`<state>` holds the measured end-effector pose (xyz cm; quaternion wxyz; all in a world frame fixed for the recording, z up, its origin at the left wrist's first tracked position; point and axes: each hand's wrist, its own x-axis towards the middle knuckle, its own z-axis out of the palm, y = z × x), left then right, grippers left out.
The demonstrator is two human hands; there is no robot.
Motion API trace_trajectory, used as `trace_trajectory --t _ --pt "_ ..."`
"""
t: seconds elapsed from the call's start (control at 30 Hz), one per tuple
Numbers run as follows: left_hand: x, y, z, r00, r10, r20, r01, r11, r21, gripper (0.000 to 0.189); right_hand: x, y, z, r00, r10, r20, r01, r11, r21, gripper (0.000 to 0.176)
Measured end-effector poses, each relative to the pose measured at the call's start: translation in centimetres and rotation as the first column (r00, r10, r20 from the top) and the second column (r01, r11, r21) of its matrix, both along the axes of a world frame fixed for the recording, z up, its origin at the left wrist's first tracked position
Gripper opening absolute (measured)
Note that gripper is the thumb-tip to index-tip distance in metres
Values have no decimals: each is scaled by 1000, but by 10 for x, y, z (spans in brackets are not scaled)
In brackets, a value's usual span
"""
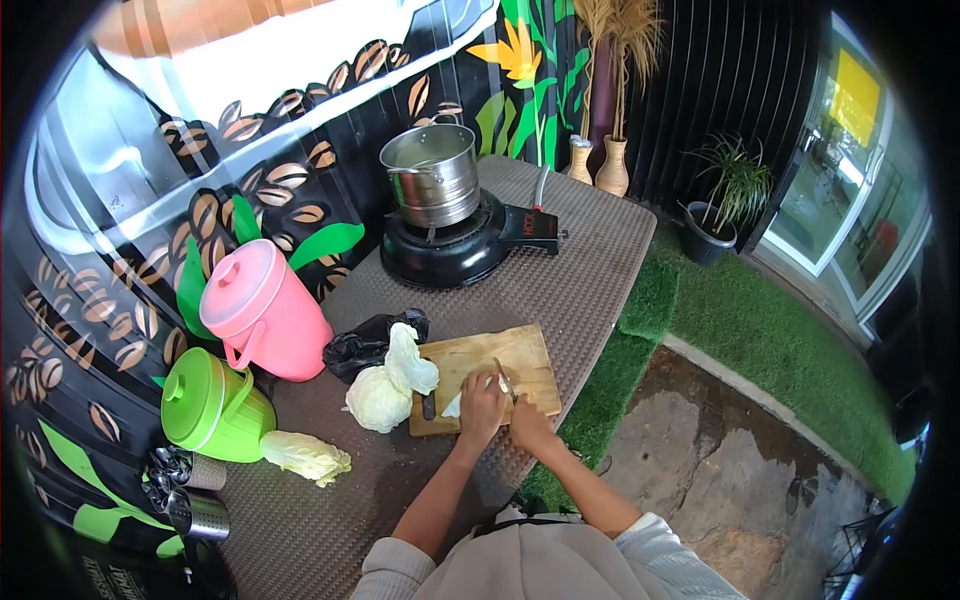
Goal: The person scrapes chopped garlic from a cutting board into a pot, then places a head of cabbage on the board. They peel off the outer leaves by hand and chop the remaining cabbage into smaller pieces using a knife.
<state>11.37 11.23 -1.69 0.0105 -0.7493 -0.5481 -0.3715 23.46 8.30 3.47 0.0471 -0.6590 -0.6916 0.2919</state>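
Observation:
On the wooden cutting board (532, 350), my left hand (482, 403) is closed over a pale vegetable piece (453, 407), its fingers hiding most of it. My right hand (531, 426) grips a knife (502, 374) by the handle, the blade pointing away from me close beside the left fingertips. A small black object (429, 405) lies at the board's left edge. Just left of the board sits a round white cabbage (378, 402), with a loose cabbage leaf (405, 352) against it. A black plastic bag (358, 347) is crumpled behind them.
A steel pot (436, 185) stands on a black portable gas stove (440, 255) at the back. Pink (270, 315) and green lidded jugs (205, 410) line the wall side. A long napa cabbage (303, 457) and cutlery holders (200, 515) are at left. The table edge (612, 325) runs along the right.

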Motion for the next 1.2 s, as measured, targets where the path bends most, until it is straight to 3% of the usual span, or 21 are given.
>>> trace_trajectory --t 0.03,0.1,0.2,0.33,0.4,0.6,0.73,0.83,1.07,1.13,1.2 --pt "0 0 0 997 10 -76 -7 999 47 26 -3 -5 -6 1000 2 3 -2 1000 3 38" --pt "0 1 1 998 3 -60 -1 999 38 26 -10 -16 -15 989 -149 -9 150 986 76 38" --pt "0 -1 -1 1000 -3 -12 3 1000 14 28 -15 -13 -15 980 -182 -76 184 983 23 36" --pt "0 0 -1 998 -14 53 15 1000 -13 28 -5 3 -10 995 -85 -56 87 996 29 32" --pt "0 -1 0 999 -10 47 9 1000 3 28 -3 5 -12 1000 -13 7 12 991 133 28" --pt "0 1 -1 999 -12 46 10 1000 26 26 -15 -15 -23 986 -164 40 157 978 137 26" --pt "0 -1 1 999 -1 52 -1 999 32 23 -8 1 -17 991 -125 -49 126 991 32 27" --pt "1 -1 3 999 -6 54 3 998 66 23 2 14 -5 998 61 16 -62 996 68 35" --pt "1 -2 4 998 -6 60 3 999 49 23 -6 -11 -8 999 -28 36 27 999 37 36" --pt "0 -2 4 999 -7 49 5 999 48 23 -11 -7 -16 993 -114 -31 115 993 40 34" --pt "1 -2 3 999 0 48 -2 999 42 22 -7 3 -14 995 -84 -47 86 996 38 34"
